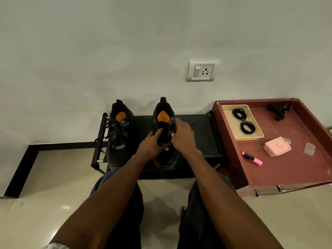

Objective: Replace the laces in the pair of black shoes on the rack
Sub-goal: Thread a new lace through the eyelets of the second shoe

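Two black shoes with orange insoles stand on a low black rack. The left shoe still carries loose black laces. Both hands are on the right shoe. My left hand grips its tongue, thumb on top. My right hand holds the shoe's right side near the eyelets, fingers curled over the edge. No lace shows on the visible part of this shoe. Two coils of black laces lie in a yellow tray to the right.
A dark red table stands right of the rack with a pink case, a pink highlighter, a small clear piece and a black object. A wall socket is above. My knees are below the rack.
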`<state>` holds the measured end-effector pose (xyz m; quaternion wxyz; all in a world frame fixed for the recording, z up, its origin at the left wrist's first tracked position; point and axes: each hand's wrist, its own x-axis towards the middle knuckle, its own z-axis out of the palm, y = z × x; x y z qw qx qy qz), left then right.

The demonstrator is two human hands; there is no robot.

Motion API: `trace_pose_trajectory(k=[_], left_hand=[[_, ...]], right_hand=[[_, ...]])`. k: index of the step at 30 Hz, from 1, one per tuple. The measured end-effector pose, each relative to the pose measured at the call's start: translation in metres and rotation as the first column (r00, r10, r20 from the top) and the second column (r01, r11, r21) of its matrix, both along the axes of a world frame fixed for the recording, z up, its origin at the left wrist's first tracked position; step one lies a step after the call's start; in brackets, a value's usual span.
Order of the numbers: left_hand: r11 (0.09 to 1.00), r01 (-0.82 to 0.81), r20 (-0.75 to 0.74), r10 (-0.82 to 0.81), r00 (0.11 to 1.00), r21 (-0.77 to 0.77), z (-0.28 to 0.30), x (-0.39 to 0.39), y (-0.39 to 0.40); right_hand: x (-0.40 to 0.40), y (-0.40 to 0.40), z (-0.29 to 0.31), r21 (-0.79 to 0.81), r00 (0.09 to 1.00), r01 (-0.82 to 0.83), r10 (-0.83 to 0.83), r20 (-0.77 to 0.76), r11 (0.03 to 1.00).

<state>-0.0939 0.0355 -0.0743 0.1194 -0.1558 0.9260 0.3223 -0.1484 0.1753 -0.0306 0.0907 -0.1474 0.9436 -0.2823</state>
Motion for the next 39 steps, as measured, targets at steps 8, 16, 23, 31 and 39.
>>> trace_pose_trajectory(k=[8, 16, 23, 31, 39], left_hand=[[1.000, -0.006, 0.003, 0.006, 1.000, 0.009, 0.001, 0.003, 0.001], [1.000, -0.020, 0.015, 0.020, 1.000, -0.010, 0.002, 0.005, 0.004], [1.000, -0.011, 0.054, 0.013, 0.998, -0.024, 0.003, 0.001, 0.004], [1.000, 0.003, 0.066, -0.001, 0.998, -0.028, 0.004, 0.000, 0.002], [0.998, 0.029, 0.083, -0.024, 0.996, -0.058, 0.006, -0.001, 0.004]], right_hand=[[-0.013, 0.008, -0.019, 0.133, 0.930, 0.133, -0.170, 0.326, 0.982], [-0.014, 0.011, 0.041, -0.398, 0.871, 0.400, -0.207, 0.446, 0.826], [-0.022, 0.022, 0.155, -0.662, 0.963, 0.254, -0.250, 0.102, 0.705], [-0.005, 0.014, 0.170, -0.729, 0.978, 0.173, -0.203, 0.047, 0.662], [-0.001, 0.010, 0.171, -0.764, 0.984, 0.100, -0.179, -0.020, 0.637]])
